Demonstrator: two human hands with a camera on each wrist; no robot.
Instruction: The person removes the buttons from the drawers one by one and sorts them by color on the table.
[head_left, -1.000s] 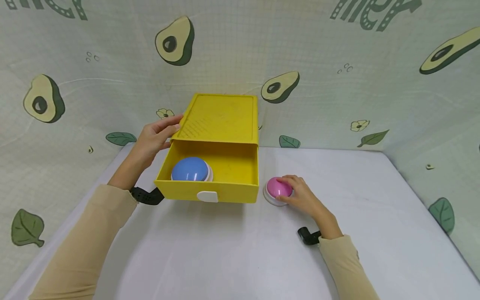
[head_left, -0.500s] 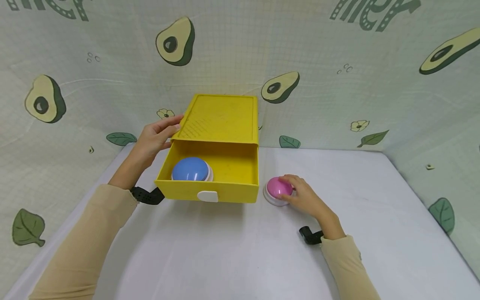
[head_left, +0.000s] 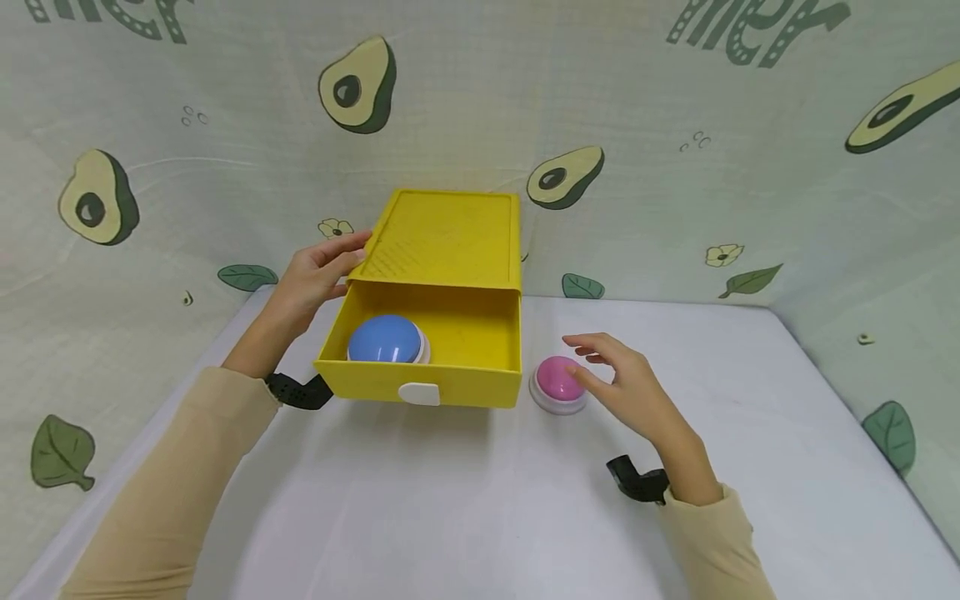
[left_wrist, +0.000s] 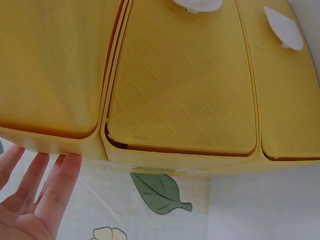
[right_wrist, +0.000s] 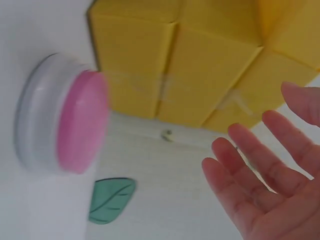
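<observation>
A yellow drawer unit stands near the back of the table, its top drawer pulled out. Inside that drawer, on the left, sits a round button with a blue dome and a white base. My left hand rests with extended fingers against the unit's left side; in the left wrist view its fingertips touch the yellow edge. To the right of the unit, a smaller button with a pink dome stands on the table. Just right of it is my right hand, fingers spread and holding nothing.
Below the open drawer, the left wrist view shows two shut drawers with white handles. The white table meets a cloth backdrop printed with avocados and leaves. Black cameras are strapped at the wrists.
My right hand has let go of the pink-domed button and drawn back to the right, its fingers spreading. The button stays on the table. My left hand holds its place on the drawer unit.
</observation>
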